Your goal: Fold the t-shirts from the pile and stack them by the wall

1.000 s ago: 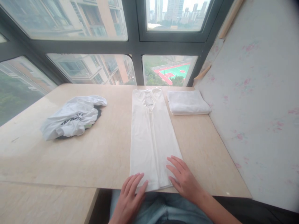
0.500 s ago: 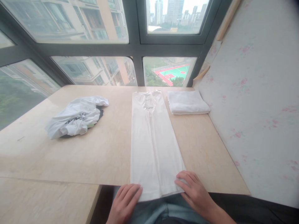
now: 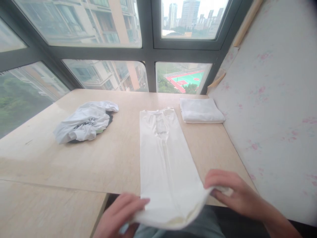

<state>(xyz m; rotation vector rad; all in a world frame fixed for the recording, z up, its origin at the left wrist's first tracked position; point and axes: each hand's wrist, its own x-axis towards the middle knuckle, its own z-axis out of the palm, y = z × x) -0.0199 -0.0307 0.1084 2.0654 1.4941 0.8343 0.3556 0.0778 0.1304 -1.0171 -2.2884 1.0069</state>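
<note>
A white T-shirt lies lengthwise in front of me, its sides folded in to make a long strip with the collar at the far end. My left hand pinches the near left corner of its hem. With fingers and thumb closed, my right hand grips the near right corner, which is lifted off the table. Between the two hands the hem sags in a curve above my lap. Motion blurs both hands a little.
A neatly folded white garment rests at the back right, near the flowered wall. To the left sits a crumpled heap of clothes, white with black lettering on top. Windows rise behind the pale table.
Both hands have taken hold of the hem corners, raised them and moved apart. The T-shirt has slid toward me, its collar now farther from the window. The view has shifted slightly.
</note>
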